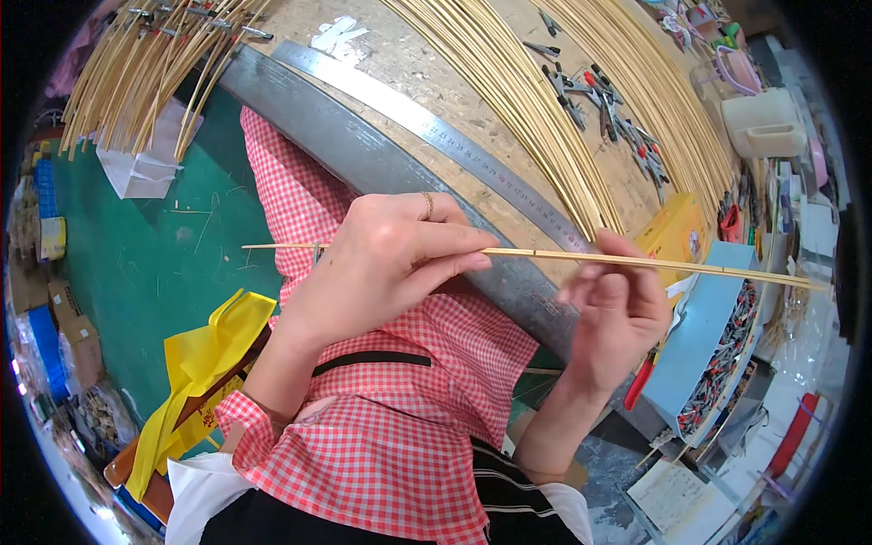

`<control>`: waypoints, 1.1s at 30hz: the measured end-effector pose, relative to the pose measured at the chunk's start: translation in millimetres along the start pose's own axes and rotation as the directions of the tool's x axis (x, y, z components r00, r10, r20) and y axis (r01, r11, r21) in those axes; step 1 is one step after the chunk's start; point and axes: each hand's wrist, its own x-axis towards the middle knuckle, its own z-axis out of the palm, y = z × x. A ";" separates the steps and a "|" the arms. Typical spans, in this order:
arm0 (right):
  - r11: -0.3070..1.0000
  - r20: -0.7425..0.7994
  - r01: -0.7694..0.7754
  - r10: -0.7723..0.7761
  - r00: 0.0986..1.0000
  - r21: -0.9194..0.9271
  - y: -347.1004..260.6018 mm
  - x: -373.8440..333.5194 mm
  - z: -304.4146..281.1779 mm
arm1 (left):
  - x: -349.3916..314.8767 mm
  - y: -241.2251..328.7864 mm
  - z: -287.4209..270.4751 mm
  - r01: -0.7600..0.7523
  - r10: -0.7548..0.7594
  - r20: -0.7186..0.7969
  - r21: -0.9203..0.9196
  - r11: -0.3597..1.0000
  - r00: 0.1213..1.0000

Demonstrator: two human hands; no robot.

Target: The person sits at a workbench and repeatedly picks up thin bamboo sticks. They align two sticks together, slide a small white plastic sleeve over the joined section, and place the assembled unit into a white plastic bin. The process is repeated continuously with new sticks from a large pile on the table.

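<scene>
Between the thumb and forefinger of my left hand (381, 259) a long thin bamboo strip (536, 255) is pinched, held level above my lap. Its thin end sticks out left behind the hand; the longer part runs to the right, with small dark marks along it. My right hand (618, 300) is raised at the strip's right part, fingers curled, the strip crossing in front of them. Motion blurs its fingertips, so whether they grip anything is unclear. Beneath the strip, a steel ruler (436, 136) lies along the table's near edge.
Bundled bamboo strips (509, 91) cover the wooden table (400, 68), with small clips (609, 104) among them. More clipped strips (136, 82) overhang the far left corner. At right stand a blue box (699, 327) of clips and a white jug (763, 124). A yellow cloth (200, 363) hangs lower left.
</scene>
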 end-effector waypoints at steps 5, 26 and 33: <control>0.978 -0.020 0.044 -0.041 0.999 0.205 8.3 3.1 -11.3 | -0.5 -7.0 2.8 -0.011 0.010 0.077 0.006 1.000 0.997; 0.981 0.301 -0.048 0.105 0.948 -0.190 -7.1 37.6 -4.0 | -0.2 -13.8 3.9 0.262 -0.225 0.133 -0.458 0.849 0.965; 0.184 0.327 0.356 -0.173 0.929 -0.916 28.8 131.3 -27.8 | 0.7 -19.4 -4.9 0.232 -0.271 -0.033 -0.423 0.876 0.962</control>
